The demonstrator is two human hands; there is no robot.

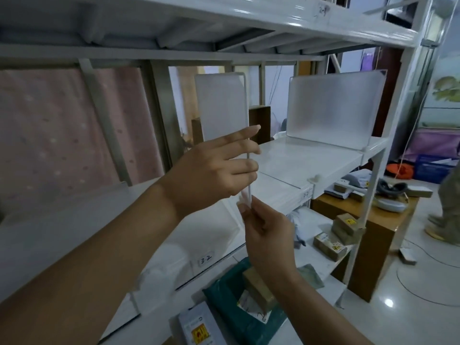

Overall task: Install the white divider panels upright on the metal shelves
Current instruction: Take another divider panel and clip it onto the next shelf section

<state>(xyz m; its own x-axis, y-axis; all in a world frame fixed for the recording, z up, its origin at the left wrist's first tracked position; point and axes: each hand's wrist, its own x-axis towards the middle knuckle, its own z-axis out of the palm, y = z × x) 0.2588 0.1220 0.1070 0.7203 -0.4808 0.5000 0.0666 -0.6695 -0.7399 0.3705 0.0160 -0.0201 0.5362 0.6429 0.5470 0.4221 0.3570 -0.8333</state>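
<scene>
A white translucent divider panel point(221, 105) stands upright above the middle metal shelf point(311, 158), seen nearly edge-on. My left hand point(219, 170) grips its near vertical edge about halfway down, fingers pointing right. My right hand point(263, 225) pinches the panel's bottom near corner at the shelf's front lip, around a small white clip. A second divider panel point(336, 105) stands upright at the right end of the same shelf, apart from both hands. A small white knob point(316, 178) sits on the shelf's front edge between the two panels.
The upper shelf point(273, 18) hangs close overhead. The lower shelf holds a green bag point(224, 297), brown boxes point(328, 245) and a labelled packet point(199, 327). A wooden cabinet point(373, 235) stands to the right. A person's legs point(445, 207) are at the far right, cables on the floor.
</scene>
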